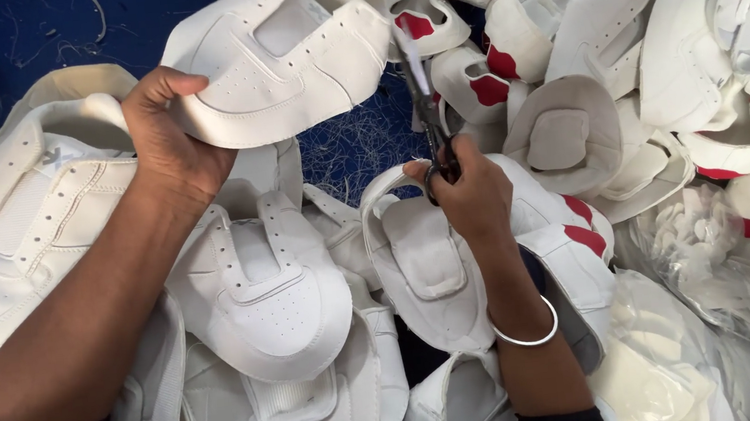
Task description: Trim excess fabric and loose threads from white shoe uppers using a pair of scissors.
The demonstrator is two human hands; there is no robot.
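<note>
My left hand (pixel 165 135) grips the left edge of a white shoe upper (pixel 285 57), held up flat above the pile. My right hand (pixel 464 190) is closed around the handles of a pair of scissors (pixel 427 107) whose blades point up toward the right edge of that upper. A silver bangle (pixel 525 332) circles my right wrist. Below both hands lie more white shoe uppers (pixel 258 292), one directly under my left forearm and one (pixel 423 270) under my right hand.
A heap of white uppers with red patches (pixel 619 55) fills the right side. Clear plastic bags (pixel 724 257) of white pieces lie at the lower right. Blue cloth with thread scraps (pixel 354 143) shows between the pieces. Another large white upper (pixel 24 229) lies at left.
</note>
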